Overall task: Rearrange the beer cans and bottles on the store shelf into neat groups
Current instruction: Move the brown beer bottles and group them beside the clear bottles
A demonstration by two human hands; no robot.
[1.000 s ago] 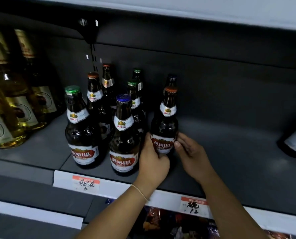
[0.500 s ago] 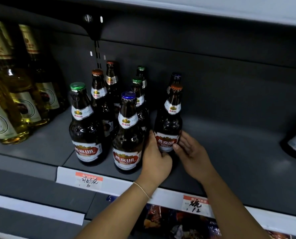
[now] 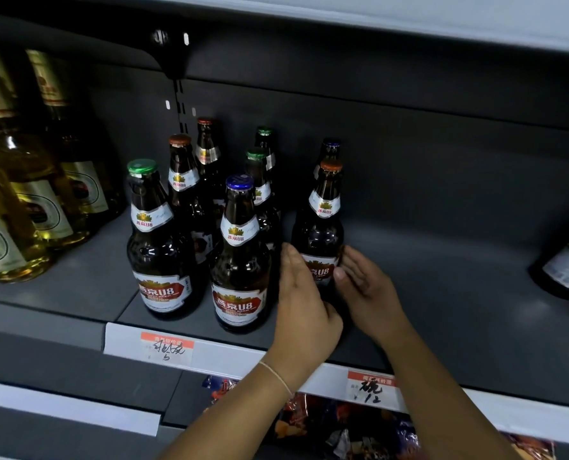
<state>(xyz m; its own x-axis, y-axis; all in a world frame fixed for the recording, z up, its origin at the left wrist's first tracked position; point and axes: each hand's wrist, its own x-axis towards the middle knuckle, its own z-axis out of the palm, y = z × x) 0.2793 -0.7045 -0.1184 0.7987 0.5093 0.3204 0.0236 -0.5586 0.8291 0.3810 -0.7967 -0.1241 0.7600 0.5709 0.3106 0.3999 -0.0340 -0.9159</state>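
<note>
A dark beer bottle with an orange cap (image 3: 324, 207) stands on the grey shelf (image 3: 442, 293), at the right end of a cluster of like bottles. My left hand (image 3: 304, 310) grips its lower left side, fingers pointing up along the glass. My right hand (image 3: 366, 290) cups its lower right side with the thumb on the red label. Just left stand a blue-capped bottle (image 3: 240, 260) and a green-capped bottle (image 3: 157, 247). Several more stand behind them. Another blue-capped bottle (image 3: 331, 147) peeks out behind the held one.
Tall golden bottles (image 3: 27, 210) fill the shelf's left end. A dark bottle (image 3: 565, 270) sits at the far right edge. Price tags (image 3: 167, 350) hang on the shelf's front lip, and snack packets (image 3: 342, 426) lie on the shelf below. An upper shelf hangs close overhead.
Both hands stay at the base of the orange-capped bottle. My right hand's fingers have loosened slightly on its side. The view has shifted a little.
</note>
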